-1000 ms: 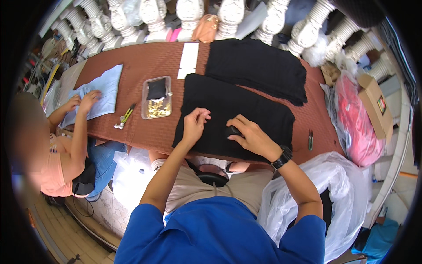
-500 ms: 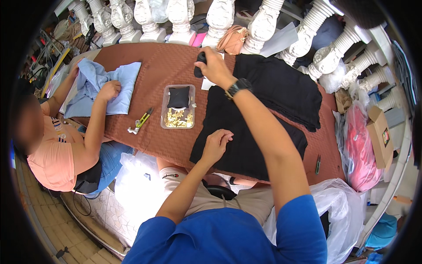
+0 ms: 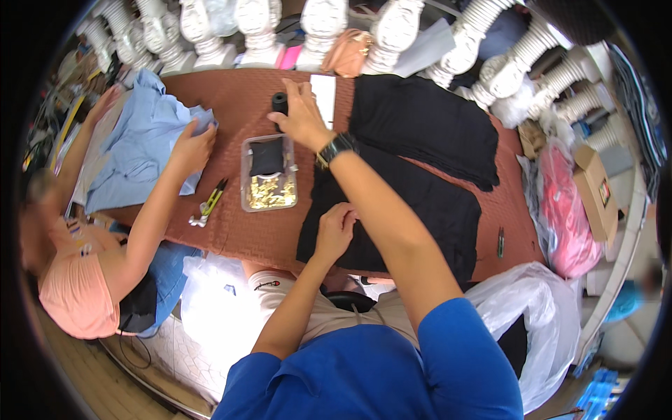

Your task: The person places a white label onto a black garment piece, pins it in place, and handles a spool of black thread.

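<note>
At the far side of the table my right hand [image 3: 305, 117] is beside a black thread spool [image 3: 280, 103] that stands upright. Its fingers are stretched out and the thumb is close to the spool's lower part; whether they touch is unclear. My left hand [image 3: 335, 231] rests over the near edge of a folded black cloth [image 3: 413, 217], thumb and fingers pressed together. Anything in that pinch is too small to make out. A clear plastic box [image 3: 245, 189] lies left of the cloth, holding small gold-coloured pieces [image 3: 269, 192] and a black cushion [image 3: 267, 158].
Another black cloth stack [image 3: 427, 126] and a white card [image 3: 323, 98] lie farther back. Yellow-green snips [image 3: 212, 199] lie left, green snips [image 3: 500, 242] right. A co-worker handles a light blue shirt [image 3: 140, 143]. White balusters [image 3: 322, 31] line the table's back edge.
My right hand has set the spool down on the table near the box, and its fingers have loosened. The co-worker has lifted and shifted part of the blue shirt. The view has turned slightly.
</note>
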The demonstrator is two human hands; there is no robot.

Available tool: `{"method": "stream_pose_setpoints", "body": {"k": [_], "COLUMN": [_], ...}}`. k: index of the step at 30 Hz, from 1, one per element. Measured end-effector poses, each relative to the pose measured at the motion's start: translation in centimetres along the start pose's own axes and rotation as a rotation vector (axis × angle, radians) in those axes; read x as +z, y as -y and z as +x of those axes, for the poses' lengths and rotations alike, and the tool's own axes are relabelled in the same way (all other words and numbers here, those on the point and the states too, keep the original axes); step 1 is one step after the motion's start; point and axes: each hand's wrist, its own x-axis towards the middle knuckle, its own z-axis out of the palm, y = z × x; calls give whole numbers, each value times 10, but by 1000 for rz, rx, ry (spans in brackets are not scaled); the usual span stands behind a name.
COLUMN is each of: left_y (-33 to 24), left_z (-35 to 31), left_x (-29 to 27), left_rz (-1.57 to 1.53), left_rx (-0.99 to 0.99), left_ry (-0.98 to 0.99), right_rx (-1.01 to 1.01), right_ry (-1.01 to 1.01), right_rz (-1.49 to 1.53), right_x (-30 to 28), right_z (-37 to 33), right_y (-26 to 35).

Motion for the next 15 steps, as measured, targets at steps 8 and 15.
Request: {"method": "stream_pose_setpoints", "body": {"k": [8,15], "left_y": [-3,-3], "left_z": [2,-1], "left_x": [7,5], "left_rz": [-14,45], "left_rx": [19,5], "left_ry": [18,-5], "right_rx": [-298,-621], "right_ry": [-739,-439], "right_rz": [962,616], "right_x": [-253,-361], "right_z": [-162,-224], "right_y": [115,146]}}
